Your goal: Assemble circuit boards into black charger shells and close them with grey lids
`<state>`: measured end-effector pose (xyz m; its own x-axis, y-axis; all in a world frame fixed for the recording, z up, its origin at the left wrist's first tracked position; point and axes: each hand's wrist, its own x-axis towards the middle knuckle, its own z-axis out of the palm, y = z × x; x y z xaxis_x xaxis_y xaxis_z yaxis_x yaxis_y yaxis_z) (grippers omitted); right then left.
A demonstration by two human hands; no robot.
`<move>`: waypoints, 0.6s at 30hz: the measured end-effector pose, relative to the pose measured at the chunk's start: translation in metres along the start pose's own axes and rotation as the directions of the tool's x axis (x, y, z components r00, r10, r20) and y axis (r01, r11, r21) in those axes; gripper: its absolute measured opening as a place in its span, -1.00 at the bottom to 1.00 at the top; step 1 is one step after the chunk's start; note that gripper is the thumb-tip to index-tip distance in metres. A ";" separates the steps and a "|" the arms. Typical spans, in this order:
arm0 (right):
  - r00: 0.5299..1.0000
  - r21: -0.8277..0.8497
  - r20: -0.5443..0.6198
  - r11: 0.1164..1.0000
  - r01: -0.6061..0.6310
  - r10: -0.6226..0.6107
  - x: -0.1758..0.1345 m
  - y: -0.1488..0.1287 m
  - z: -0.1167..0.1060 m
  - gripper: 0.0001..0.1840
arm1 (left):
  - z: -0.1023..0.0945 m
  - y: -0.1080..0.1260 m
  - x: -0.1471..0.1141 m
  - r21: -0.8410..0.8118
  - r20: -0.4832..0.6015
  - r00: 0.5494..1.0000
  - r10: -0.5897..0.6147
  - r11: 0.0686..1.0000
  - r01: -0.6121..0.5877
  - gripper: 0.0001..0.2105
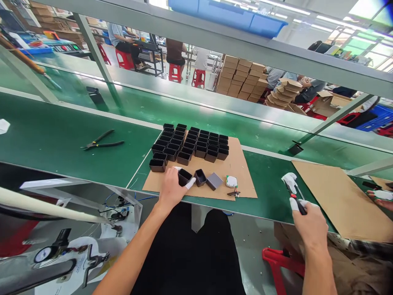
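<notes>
My left hand (172, 187), with white covers on fingertips, is closed around a small open black box (185, 177) at the near edge of a cardboard sheet (241, 159). Just right of it lie another open black box (200, 177) and a grey-black box (214, 181) with a flat face up. Beyond them is a white part with green edges (231, 181), with a small black piece on wires (233, 193) beside it. My right hand (310, 223) grips a black-and-red-handled tool (298, 203). A crumpled-looking white mass (290, 180) is at the tool's far end; whether they touch is unclear.
Rows of open black boxes (190, 143) stand at the back of the cardboard. Cutting pliers (101, 141) lie to the left on the green bench. Another cardboard sheet (344, 196) lies right, near another person's hand (380, 198). A metal frame (215, 30) crosses above.
</notes>
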<state>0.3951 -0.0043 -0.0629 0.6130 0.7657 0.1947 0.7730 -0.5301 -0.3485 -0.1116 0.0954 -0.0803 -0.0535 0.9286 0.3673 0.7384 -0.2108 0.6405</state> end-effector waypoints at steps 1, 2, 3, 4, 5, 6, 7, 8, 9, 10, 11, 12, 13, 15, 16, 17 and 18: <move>0.999 -0.016 -0.044 1.000 -0.006 0.006 0.005 0.000 0.009 -0.41 | 0.000 0.000 0.000 0.002 -0.001 1.000 -0.001 1.000 0.001 -0.63; 0.997 -0.022 -0.075 1.000 -0.005 0.003 0.009 0.000 0.018 -0.42 | 0.001 0.000 0.000 0.005 -0.003 1.000 -0.003 1.000 0.003 -0.63; 0.995 -0.022 -0.101 1.000 0.002 -0.004 0.012 0.000 0.028 -0.44 | 0.001 0.000 0.001 0.007 -0.003 1.000 -0.003 1.000 0.003 -0.63; 0.992 -0.019 -0.126 1.000 0.014 -0.016 0.014 0.000 0.036 -0.47 | 0.001 0.000 0.001 0.009 -0.003 1.000 -0.004 1.000 0.004 -0.64; 0.988 -0.014 -0.152 0.999 0.029 -0.031 0.015 0.000 0.044 -0.50 | 0.001 0.000 0.002 0.012 -0.003 1.000 -0.004 1.000 0.004 -0.64; 0.982 -0.008 -0.181 0.999 0.045 -0.046 0.017 0.000 0.051 -0.53 | 0.002 0.002 0.003 0.015 -0.004 1.000 -0.004 1.000 0.004 -0.64; 0.976 0.000 -0.212 0.998 0.060 -0.059 0.019 0.001 0.057 -0.56 | 0.002 0.003 0.004 0.017 -0.004 1.000 -0.003 1.000 0.004 -0.64; 0.968 0.010 -0.242 0.997 0.076 -0.071 0.020 0.001 0.061 -0.57 | 0.001 0.005 0.006 0.019 -0.006 1.000 -0.003 1.000 0.003 -0.64; 0.958 0.022 -0.273 0.995 0.093 -0.084 0.022 0.002 0.064 -0.58 | 0.001 0.007 0.007 0.020 -0.008 1.000 -0.002 1.000 0.002 -0.63; 0.947 0.035 -0.305 0.993 0.113 -0.097 0.022 0.002 0.065 -0.58 | 0.001 0.009 0.008 0.019 -0.012 1.000 0.001 1.000 0.000 -0.62; 0.935 0.046 -0.337 0.989 0.138 -0.114 0.022 0.001 0.065 -0.59 | 0.002 0.011 0.009 0.017 -0.015 1.000 0.003 1.000 -0.003 -0.61; 0.920 0.055 -0.366 0.984 0.170 -0.139 0.021 -0.002 0.063 -0.59 | 0.002 0.013 0.010 0.013 -0.016 1.000 0.003 1.000 -0.003 -0.60; 0.905 0.062 -0.389 0.975 0.212 -0.172 0.020 -0.006 0.061 -0.60 | 0.003 0.014 0.011 0.013 -0.014 1.000 -0.002 1.000 0.002 -0.59; 0.874 0.062 -0.393 0.940 0.336 -0.287 0.014 -0.020 0.056 -0.63 | 0.006 0.013 0.014 0.034 0.010 0.999 -0.042 0.999 0.042 -0.57; 0.854 0.061 -0.363 0.905 0.421 -0.373 0.010 -0.031 0.053 -0.66 | 0.008 0.011 0.015 0.060 0.030 0.998 -0.059 0.997 0.057 -0.57; 0.825 0.063 -0.318 0.858 0.509 -0.466 0.008 -0.043 0.050 -0.70 | 0.011 0.008 0.016 0.088 0.042 0.997 -0.070 0.994 0.066 -0.57; 0.787 0.064 -0.266 0.804 0.591 -0.557 0.006 -0.056 0.048 -0.74 | 0.014 0.004 0.017 0.114 0.056 0.996 -0.076 0.991 0.069 -0.58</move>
<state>0.3473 0.0472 -0.0859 0.0954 0.8009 0.5911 0.9734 0.0493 -0.2239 -0.1005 0.1151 -0.0809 -0.0717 0.9575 0.2794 0.8045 -0.1101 0.5836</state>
